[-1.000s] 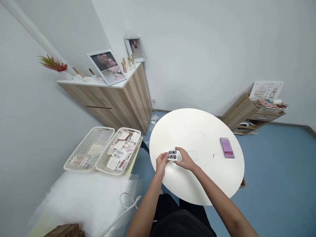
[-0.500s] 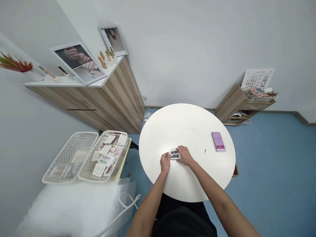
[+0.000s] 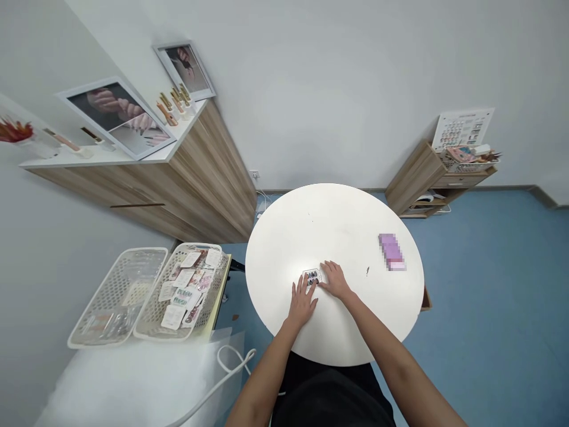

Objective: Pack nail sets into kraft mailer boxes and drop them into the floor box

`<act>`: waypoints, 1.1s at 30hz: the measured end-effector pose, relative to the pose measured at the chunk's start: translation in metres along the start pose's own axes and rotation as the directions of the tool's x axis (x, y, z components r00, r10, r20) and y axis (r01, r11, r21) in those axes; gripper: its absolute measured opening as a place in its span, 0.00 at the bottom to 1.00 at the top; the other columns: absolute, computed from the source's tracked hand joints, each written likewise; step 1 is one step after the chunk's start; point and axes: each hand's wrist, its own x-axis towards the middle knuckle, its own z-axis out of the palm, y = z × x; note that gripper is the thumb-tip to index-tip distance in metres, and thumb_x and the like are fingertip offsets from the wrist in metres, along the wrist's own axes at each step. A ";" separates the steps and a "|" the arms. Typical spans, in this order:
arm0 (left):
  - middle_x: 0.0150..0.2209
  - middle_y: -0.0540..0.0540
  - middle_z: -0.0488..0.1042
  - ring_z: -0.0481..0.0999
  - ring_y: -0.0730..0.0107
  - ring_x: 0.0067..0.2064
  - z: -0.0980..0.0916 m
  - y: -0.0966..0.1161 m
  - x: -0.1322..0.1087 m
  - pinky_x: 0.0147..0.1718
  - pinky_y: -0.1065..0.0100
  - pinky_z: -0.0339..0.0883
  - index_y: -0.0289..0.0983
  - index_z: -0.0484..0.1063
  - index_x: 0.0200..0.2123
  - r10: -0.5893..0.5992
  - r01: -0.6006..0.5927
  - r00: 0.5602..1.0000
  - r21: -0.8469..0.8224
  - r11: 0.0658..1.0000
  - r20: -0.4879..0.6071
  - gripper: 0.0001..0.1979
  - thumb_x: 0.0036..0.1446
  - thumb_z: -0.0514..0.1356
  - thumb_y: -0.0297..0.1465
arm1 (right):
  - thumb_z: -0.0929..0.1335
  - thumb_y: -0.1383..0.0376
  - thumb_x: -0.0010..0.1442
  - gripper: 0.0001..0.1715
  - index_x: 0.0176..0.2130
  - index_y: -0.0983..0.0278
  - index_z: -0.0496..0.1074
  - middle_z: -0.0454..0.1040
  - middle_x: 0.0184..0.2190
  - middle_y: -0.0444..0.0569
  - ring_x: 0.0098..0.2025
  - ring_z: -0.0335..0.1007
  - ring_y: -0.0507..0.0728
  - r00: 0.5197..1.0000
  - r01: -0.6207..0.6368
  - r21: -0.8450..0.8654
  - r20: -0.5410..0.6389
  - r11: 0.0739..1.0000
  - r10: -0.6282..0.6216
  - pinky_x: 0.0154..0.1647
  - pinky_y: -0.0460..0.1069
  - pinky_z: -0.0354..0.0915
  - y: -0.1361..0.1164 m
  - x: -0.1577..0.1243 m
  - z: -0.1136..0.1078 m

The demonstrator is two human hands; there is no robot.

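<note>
Left hand [image 3: 303, 303] is resting on nail tray [image 3: 312, 275] from 7 o'clock, fingers spread; right hand [image 3: 335, 280] is touching its 3 o'clock edge, can't tell if pinching.

On a round white table [image 3: 347, 219], the left hand [image 3: 303, 303] spreads its fingers over a small set of dark nail tips [image 3: 313, 275] from seven o'clock; the right hand [image 3: 335, 280] rests at its three-o'clock edge. From the table's centre, a blurred purple item [image 3: 391, 248] lies between two and three, white baskets [image 3: 151, 308] at nine.
</note>
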 end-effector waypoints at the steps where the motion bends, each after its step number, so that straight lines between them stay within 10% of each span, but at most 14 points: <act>1: 0.71 0.42 0.38 0.39 0.48 0.71 0.000 0.001 0.001 0.64 0.41 0.41 0.45 0.52 0.67 0.003 -0.003 1.000 0.002 1.000 0.011 0.29 0.63 0.53 0.36 | 0.67 0.59 0.57 0.36 0.62 0.63 0.60 0.61 0.62 0.59 0.63 0.53 0.67 0.997 -0.035 0.029 -0.061 0.999 0.036 0.62 0.62 0.53 0.006 -0.006 0.001; 13: 0.72 0.38 0.31 0.45 0.49 0.70 -0.004 0.007 0.006 0.62 0.49 0.56 0.37 0.43 0.69 -0.120 0.128 0.992 -0.308 0.943 0.045 0.35 0.62 0.52 0.35 | 0.60 0.66 0.57 0.21 0.48 0.64 0.72 0.74 0.38 0.54 0.38 0.72 0.60 0.874 -0.316 0.405 -0.227 0.858 0.429 0.39 0.53 0.69 0.023 -0.020 0.012; 21: 0.69 0.36 0.49 0.53 0.55 0.68 -0.010 0.013 -0.018 0.62 0.53 0.57 0.34 0.45 0.68 -0.128 0.143 0.990 -0.357 0.923 0.066 0.33 0.61 0.49 0.30 | 0.59 0.72 0.60 0.20 0.48 0.60 0.71 0.75 0.43 0.50 0.46 0.69 0.59 0.975 -0.093 0.185 -0.185 0.978 0.127 0.46 0.52 0.66 -0.031 -0.015 -0.028; 25: 0.70 0.38 0.48 0.48 0.58 0.70 -0.021 0.009 -0.016 0.65 0.51 0.51 0.35 0.41 0.69 -0.077 0.059 0.995 -0.265 0.962 -0.058 0.34 0.61 0.47 0.27 | 0.58 0.76 0.60 0.24 0.49 0.60 0.72 0.75 0.46 0.52 0.48 0.68 0.60 0.986 0.097 0.016 -0.135 0.995 -0.094 0.47 0.54 0.67 -0.040 -0.034 -0.013; 33: 0.71 0.44 0.45 0.40 0.55 0.71 -0.019 0.007 -0.011 0.65 0.43 0.38 0.41 0.42 0.69 0.138 -0.142 0.982 0.020 0.990 0.127 0.35 0.60 0.48 0.26 | 0.58 0.76 0.58 0.36 0.64 0.63 0.60 0.59 0.65 0.56 0.67 0.51 0.64 0.982 0.101 -0.105 -0.146 0.989 -0.116 0.64 0.65 0.53 -0.030 -0.074 0.027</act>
